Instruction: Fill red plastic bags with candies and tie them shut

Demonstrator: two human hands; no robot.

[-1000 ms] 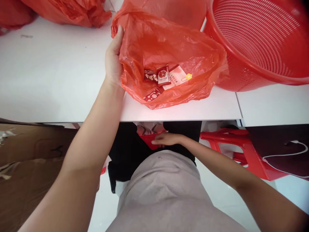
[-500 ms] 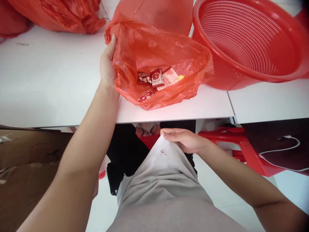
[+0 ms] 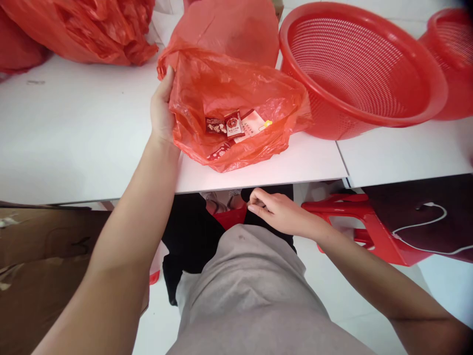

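Note:
My left hand (image 3: 163, 111) grips the left edge of a red plastic bag (image 3: 236, 88) on the white table (image 3: 84, 133); part of its fingers is hidden by the bag. The bag's mouth gapes toward me. Inside lie several small red wrapped packets (image 3: 234, 125) and a pale card (image 3: 251, 125) with a yellow flower. Just beyond the table's front edge, over my lap, my right hand (image 3: 275, 209) has curled fingers, its thumb and index fingertip apart, and holds nothing. Below it is my grey shirt (image 3: 254, 276), lying loose.
A large red mesh basket (image 3: 362, 108) stands right of the bag, with another basket (image 3: 454, 74) behind it. More red bags (image 3: 92, 34) sit at the back left. A red stool (image 3: 373, 227) and a cardboard box (image 3: 44, 266) are below the table.
My right hand has let go of the shirt hem, which has dropped back toward my body. The view has shifted slightly, showing more of the basket at the far right. My left hand still grips the bag.

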